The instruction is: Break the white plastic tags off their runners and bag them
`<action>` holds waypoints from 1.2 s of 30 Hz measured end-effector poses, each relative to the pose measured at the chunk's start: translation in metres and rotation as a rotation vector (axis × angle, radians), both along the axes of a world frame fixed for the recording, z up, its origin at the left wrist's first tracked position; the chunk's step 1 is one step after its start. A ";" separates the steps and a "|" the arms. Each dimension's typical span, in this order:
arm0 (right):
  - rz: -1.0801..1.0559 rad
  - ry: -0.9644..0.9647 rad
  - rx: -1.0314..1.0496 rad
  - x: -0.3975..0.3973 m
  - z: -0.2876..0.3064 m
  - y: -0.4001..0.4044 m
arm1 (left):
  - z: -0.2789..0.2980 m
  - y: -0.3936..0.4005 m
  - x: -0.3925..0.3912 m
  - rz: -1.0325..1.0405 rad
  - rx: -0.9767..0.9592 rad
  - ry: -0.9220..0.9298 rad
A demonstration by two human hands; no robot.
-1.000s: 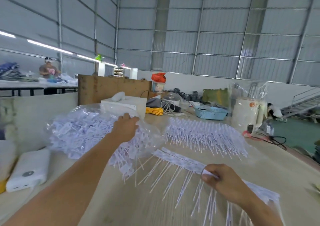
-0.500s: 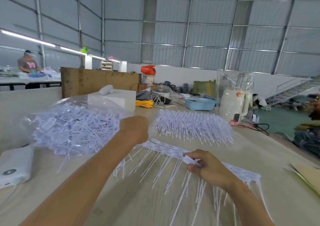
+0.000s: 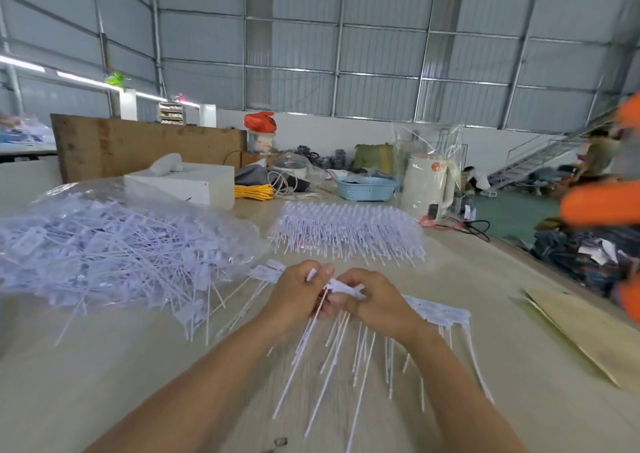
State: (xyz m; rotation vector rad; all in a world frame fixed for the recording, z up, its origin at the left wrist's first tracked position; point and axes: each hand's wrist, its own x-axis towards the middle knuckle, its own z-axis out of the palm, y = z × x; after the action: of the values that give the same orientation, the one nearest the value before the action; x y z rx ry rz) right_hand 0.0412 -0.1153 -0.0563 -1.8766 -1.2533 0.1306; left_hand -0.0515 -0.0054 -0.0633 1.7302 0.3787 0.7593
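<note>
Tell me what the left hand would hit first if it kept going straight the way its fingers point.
Probably the right hand. The left hand points rightward along the tag strip both grip, and their fingers look already touching, though depth is unclear.

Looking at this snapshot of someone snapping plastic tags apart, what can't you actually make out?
- Head view: where the tag strip is gripped, covered by the left hand and right hand.
- Orange shape at the right edge: blurred and cut off.
- Clear bag opening: not discernible.
- Print on the tags: too small.
</note>
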 end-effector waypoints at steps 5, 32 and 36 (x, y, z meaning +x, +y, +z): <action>0.049 0.073 0.018 -0.003 -0.001 0.001 | -0.005 -0.003 0.000 -0.002 -0.050 0.018; 0.258 0.229 0.159 -0.014 0.002 0.001 | -0.009 0.002 0.001 -0.091 -0.117 0.022; -0.065 0.204 0.201 -0.012 0.000 0.010 | -0.006 0.004 0.002 0.059 -0.144 -0.082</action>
State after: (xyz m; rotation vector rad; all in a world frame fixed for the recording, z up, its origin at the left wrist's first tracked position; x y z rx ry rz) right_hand 0.0288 -0.1055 -0.0565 -1.6827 -1.0270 0.1513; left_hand -0.0492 -0.0011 -0.0693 1.5535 0.4198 0.8233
